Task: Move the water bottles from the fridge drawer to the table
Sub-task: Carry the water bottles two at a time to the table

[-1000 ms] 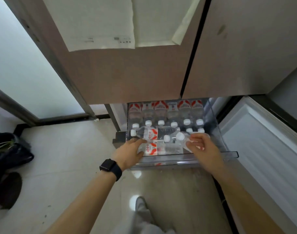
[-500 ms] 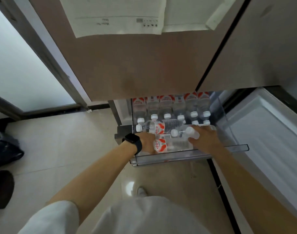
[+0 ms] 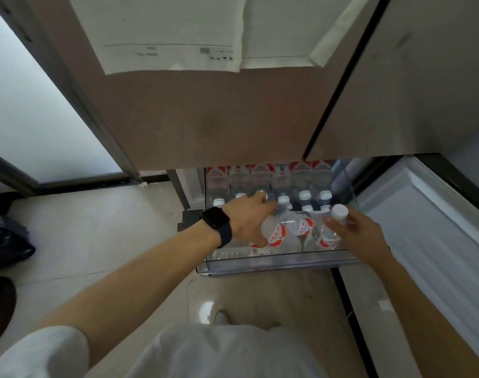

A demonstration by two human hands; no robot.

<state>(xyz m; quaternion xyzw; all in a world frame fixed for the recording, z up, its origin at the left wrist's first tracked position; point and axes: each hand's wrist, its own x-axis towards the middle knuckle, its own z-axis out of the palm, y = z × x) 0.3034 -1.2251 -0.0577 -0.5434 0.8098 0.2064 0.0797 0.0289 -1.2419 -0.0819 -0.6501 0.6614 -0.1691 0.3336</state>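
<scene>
A clear fridge drawer (image 3: 273,264) is pulled out low in front of me, packed with several water bottles with white caps and red-and-white labels. My left hand (image 3: 249,221), with a dark watch on the wrist, grips one bottle (image 3: 280,237) and tilts it up out of the front row. My right hand (image 3: 355,230) grips another bottle (image 3: 327,233) near its neck, its white cap sticking up above my fingers. A back row of upright bottles (image 3: 282,184) stands behind both hands. The table is out of sight.
Closed brown fridge doors (image 3: 205,118) with white paper sheets stuck on them hang over the drawer. An open white freezer door (image 3: 423,227) stands to the right. Pale floor tiles (image 3: 96,236) spread left, with a dark bag (image 3: 6,241) at the left edge.
Both hands have closed on bottles lying in the front row and lifted them; the right bottle's cap now points up. The camera has leaned in closer over the drawer.
</scene>
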